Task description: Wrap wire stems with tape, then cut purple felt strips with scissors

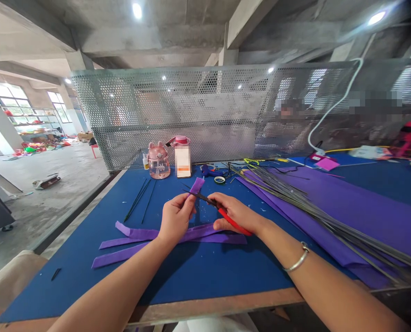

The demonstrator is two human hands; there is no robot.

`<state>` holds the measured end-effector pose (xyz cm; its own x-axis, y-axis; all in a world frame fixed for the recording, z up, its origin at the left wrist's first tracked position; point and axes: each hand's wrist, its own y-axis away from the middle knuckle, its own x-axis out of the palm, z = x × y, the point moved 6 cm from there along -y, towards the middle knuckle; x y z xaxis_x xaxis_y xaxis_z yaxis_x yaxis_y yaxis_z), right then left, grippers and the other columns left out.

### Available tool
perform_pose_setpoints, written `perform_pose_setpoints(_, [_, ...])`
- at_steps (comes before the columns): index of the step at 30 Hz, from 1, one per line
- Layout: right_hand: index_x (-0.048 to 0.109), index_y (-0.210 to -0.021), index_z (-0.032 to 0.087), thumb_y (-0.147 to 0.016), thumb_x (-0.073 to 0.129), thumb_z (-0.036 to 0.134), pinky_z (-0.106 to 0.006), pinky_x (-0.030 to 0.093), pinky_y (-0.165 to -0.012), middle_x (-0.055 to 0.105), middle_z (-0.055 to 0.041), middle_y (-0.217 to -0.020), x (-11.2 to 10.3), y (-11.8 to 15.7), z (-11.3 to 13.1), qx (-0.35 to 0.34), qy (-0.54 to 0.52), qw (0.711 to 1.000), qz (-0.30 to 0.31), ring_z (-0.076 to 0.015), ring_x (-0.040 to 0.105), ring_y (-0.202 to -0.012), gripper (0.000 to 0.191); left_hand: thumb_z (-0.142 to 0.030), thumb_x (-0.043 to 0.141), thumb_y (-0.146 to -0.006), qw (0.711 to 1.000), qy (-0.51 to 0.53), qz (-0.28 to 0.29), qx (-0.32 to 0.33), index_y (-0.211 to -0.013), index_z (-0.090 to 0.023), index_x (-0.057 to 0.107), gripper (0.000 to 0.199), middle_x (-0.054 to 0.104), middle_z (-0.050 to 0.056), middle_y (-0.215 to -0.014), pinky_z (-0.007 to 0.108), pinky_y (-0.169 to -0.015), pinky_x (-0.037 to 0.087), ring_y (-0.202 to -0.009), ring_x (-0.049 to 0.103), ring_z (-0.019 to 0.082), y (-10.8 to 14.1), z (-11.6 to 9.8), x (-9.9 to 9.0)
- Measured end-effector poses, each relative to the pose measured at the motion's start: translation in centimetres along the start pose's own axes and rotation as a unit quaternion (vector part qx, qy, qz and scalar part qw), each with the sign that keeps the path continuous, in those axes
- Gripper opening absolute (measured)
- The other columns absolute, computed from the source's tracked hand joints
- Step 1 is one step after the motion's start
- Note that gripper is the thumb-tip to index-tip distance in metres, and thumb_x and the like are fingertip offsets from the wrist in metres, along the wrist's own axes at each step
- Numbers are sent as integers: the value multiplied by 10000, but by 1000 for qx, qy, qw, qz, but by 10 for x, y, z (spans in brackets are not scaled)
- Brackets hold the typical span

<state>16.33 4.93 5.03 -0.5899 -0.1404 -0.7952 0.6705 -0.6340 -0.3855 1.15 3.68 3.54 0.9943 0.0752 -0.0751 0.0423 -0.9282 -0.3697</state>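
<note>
Between the thumb and fingers of my left hand [176, 216] is a short purple strip [197, 185], its free end pointing up and away from me. My right hand [233, 213] is closed around red-handled scissors [226, 216]. The dark blades lie across the strip just above my left fingertips; whether they have cut into it I cannot tell. Below both hands, several long purple strips [122, 254] lie across the blue table mat [198, 281], partly hidden by my left hand and forearm.
Thin dark stems [136, 200] lie at left. A pink bottle [159, 161], a phone [182, 162], a blue glue gun [210, 171] and a tape roll [220, 180] stand or lie behind. On the right, long wires [316, 210] rest on purple sheets [374, 198]. A perforated metal screen [198, 115] closes the back.
</note>
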Motion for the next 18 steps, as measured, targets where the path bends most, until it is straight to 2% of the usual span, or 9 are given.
perform_pose_setpoints(6, [546,-963,164,-728,574,648,-233,344,-585,461,-1,-778,1,1,2,-16,-39,999,1,-134,377,-655,539,-435,519,-828,1000,-17,23,9,-671,-158,582,324,512,-35,-525,199,-445,321,-456,416,72,3,-2,3])
perform_pose_setpoints(11, [546,-869,157,-771,598,555,-217,305,-559,434,23,-720,1,1,-4,-3,-60,998,-4,-112,352,-622,413,-421,518,-833,999,-18,26,7,-679,-155,583,314,509,-35,-526,197,-451,322,-463,416,72,3,-2,3])
perform_pose_setpoints(18, [548,-857,153,-773,623,487,-207,275,-509,401,39,-670,2,2,-9,35,-76,996,1,-95,317,-574,352,-432,523,-827,1000,-8,17,4,-714,-150,598,312,506,-36,-523,192,-451,327,-458,413,69,2,0,2])
